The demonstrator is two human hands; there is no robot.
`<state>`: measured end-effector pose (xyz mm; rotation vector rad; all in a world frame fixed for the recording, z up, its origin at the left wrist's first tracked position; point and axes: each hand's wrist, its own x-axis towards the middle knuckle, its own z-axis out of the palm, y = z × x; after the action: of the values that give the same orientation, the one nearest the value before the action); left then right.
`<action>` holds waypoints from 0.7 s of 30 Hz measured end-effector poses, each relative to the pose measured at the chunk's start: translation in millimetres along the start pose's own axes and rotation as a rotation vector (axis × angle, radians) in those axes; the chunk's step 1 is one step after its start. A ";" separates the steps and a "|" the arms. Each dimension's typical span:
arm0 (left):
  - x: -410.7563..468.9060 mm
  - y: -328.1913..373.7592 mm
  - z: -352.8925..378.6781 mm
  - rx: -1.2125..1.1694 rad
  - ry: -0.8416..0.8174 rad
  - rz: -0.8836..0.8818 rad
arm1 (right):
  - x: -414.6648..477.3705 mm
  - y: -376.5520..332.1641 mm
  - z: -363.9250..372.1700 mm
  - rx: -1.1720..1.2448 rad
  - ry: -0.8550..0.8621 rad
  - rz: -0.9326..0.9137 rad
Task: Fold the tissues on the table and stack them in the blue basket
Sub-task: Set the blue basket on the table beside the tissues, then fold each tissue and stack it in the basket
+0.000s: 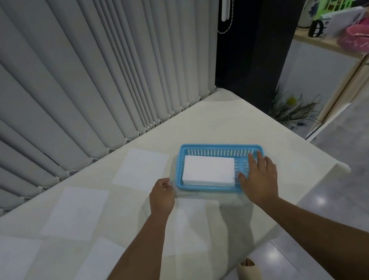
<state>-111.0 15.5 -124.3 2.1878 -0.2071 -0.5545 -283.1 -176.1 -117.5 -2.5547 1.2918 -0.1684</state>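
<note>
A blue slotted basket [217,150] sits on the cream table [235,116] toward its right side. Inside lies a stack of folded white tissues [208,171]. My right hand [259,175] rests on the basket's right end, fingers spread over the rim, thumb near the stack. My left hand [162,196] hovers just left of the basket, fingers curled, holding nothing that I can see. Several unfolded white tissues lie flat on the table: one behind the left hand [140,169], one further left [76,213], one under my forearms [188,227].
Grey vertical blinds [69,73] hang along the table's far edge. The table's right edge drops to a grey floor [365,158]. A shelf with a green basket [336,0] and pink items stands far right. My sandalled feet [250,275] show below the table's near edge.
</note>
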 end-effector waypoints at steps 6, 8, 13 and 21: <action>-10.6 -30.7 -27.1 0.043 0.201 -0.088 | 6.4 -54.0 0.2 -0.088 -0.083 -0.280; -19.3 -43.8 -36.1 0.091 0.230 -0.150 | 8.2 -76.2 4.0 -0.119 -0.119 -0.410; -49.1 -76.1 -43.8 0.187 0.233 -0.271 | 13.2 -127.8 25.1 -0.185 -0.146 -0.805; -87.8 -84.6 -28.3 0.221 0.313 -0.403 | 8.3 -184.4 59.5 -0.463 -0.356 -1.312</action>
<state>-179.6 117.6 -146.9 2.5137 0.3638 -0.4103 -122.5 -67.5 -120.5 -3.1456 -0.6622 0.3645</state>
